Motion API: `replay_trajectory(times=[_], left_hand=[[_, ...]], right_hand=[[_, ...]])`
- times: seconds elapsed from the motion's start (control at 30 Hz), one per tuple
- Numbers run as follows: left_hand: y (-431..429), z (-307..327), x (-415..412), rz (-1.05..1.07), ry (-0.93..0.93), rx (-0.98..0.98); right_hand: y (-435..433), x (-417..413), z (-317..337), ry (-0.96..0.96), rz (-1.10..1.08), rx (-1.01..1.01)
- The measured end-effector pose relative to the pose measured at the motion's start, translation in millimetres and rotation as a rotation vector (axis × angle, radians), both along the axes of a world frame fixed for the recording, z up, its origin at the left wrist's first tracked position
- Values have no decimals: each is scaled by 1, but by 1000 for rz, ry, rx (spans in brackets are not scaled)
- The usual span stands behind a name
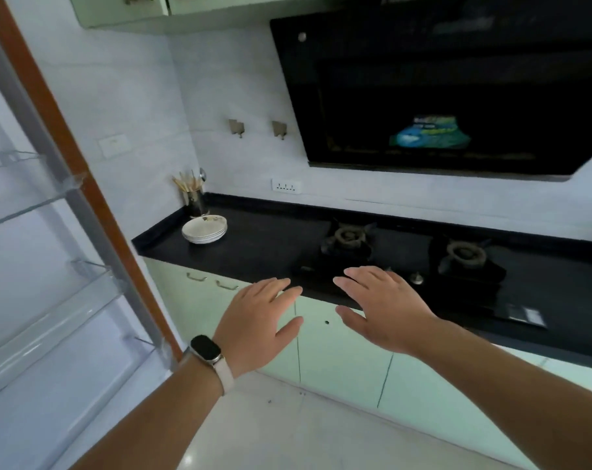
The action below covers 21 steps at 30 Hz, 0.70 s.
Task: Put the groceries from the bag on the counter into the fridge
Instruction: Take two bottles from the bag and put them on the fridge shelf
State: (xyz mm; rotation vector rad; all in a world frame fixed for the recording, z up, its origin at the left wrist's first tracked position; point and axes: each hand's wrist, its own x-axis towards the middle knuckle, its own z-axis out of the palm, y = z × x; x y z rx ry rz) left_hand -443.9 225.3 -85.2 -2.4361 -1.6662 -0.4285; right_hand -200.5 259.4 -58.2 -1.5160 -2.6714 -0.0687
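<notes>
The left hand [257, 320], wearing a dark-faced wristwatch [204, 351], and the right hand [386, 307] hovered spread and empty. The open white fridge door [50, 300] stood close left; a swinging elbow could knock it. Beyond, along the black stone counter's [254, 245] front edge, no grocery bag showed

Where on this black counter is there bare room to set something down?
The counter is bare between the stack of plates and the left gas burner. The corner behind the plates holds the utensil holder; the right gas burner crowds the far side.
</notes>
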Motion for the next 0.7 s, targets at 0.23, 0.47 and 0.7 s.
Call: replay_trajectory(times=[0.23, 0.47, 0.7], left_hand=[[-7, -4, 136, -98, -88, -110], [-10, -11, 270, -220, -93, -142], [-12, -13, 394, -402, -80, -159]], right_hand=[[-44, 134, -2, 36, -196, -28], [-92, 264, -7, 72, -364, -21], [-139, 371, -11, 107, -575, 4]])
